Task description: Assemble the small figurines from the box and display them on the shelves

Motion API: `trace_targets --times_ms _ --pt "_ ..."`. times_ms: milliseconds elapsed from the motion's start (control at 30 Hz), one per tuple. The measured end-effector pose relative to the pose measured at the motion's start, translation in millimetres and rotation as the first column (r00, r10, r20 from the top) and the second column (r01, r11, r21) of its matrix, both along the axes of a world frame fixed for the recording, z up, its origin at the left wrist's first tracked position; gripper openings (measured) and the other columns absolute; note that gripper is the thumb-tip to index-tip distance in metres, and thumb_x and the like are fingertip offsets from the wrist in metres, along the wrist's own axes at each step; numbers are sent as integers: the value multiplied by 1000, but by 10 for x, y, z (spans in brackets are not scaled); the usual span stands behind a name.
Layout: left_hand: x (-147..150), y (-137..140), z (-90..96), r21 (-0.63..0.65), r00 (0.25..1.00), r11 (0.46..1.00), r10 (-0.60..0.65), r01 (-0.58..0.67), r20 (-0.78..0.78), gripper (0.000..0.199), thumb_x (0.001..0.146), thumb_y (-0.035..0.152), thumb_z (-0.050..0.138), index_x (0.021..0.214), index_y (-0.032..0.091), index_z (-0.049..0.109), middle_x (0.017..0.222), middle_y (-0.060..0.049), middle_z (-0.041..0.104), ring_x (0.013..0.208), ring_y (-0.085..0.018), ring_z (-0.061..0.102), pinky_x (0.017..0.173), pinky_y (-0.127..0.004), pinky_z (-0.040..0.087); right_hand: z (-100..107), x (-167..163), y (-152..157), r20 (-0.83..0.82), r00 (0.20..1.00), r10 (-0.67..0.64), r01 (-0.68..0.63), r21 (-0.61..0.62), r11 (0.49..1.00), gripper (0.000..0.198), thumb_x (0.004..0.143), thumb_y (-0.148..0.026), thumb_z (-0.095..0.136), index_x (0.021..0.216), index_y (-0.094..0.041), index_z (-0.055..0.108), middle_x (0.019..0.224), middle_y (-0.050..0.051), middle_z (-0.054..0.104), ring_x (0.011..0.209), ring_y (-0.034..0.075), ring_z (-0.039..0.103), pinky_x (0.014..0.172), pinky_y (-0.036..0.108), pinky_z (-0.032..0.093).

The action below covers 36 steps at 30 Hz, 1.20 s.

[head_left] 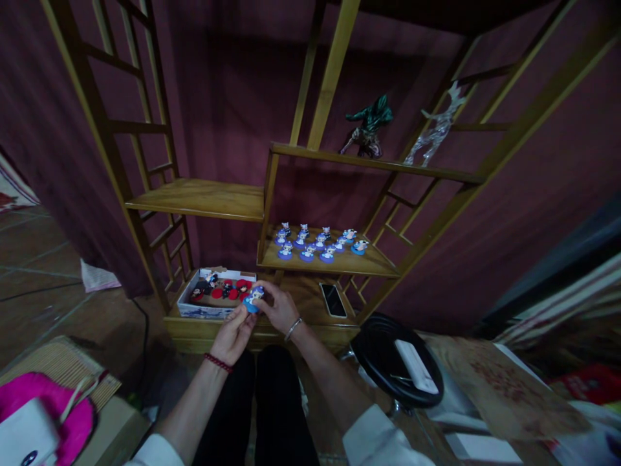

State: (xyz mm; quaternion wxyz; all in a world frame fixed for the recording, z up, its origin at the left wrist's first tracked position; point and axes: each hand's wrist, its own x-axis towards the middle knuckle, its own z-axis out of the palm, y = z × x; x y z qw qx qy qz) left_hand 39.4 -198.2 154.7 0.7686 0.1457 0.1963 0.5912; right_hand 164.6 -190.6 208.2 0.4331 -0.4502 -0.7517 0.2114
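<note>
A small figurine (254, 298) with purple hair and a blue round base is pinched between my two hands, in front of the shelf unit. My left hand (235, 333) grips it low by the base, and my right hand (279, 307) holds it from the upper right. Just behind my left hand stands an open box (204, 312) with several red-and-black figurines (227, 289) lying in it. On the shelf (334, 262) above and to the right, several small figurines (307, 252) stand in rows, most with purple hair on blue or purple bases.
A phone (332, 300) lies on the bottom shelf to the right. Higher up stand a green figure (369, 126) and a clear figure (436, 126). A black round stool (373, 353) with a white box (416, 366) is at my right, a pink object (72, 421) at lower left.
</note>
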Motion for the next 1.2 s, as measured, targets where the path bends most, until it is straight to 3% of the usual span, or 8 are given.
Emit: trace_targets --times_ms 400,700,1033,1200 --pt "59 -15 40 33 1000 999 -19 19 -1 9 65 8 65 73 12 66 78 -4 66 71 -10 59 72 -21 48 86 80 -6 42 999 8 -10 38 999 25 75 -24 53 100 -26 56 91 -1 61 82 13 56 75 24 43" --pt "127 -42 93 56 998 998 22 -19 -59 23 64 11 68 86 14 66 87 -4 66 76 -9 59 74 -17 47 -17 -1 -84 36 976 -215 215 -12 976 26 72 -24 56 98 -27 54 80 -3 62 72 14 57 67 22 44" --pt "111 -18 85 126 998 992 -14 22 -68 34 67 8 63 100 17 62 103 -6 63 91 -11 57 86 -21 42 9 67 -58 59 993 -106 101 89 991 41 75 -23 53 115 -28 48 105 1 58 96 17 51 86 31 39" --pt "94 -7 199 148 998 989 0 10 -67 39 68 6 61 105 18 59 112 -6 59 97 -12 55 88 -23 41 -7 89 -24 -50 996 -78 80 40 996 48 75 -24 54 121 -25 43 104 3 59 92 15 53 84 31 42"
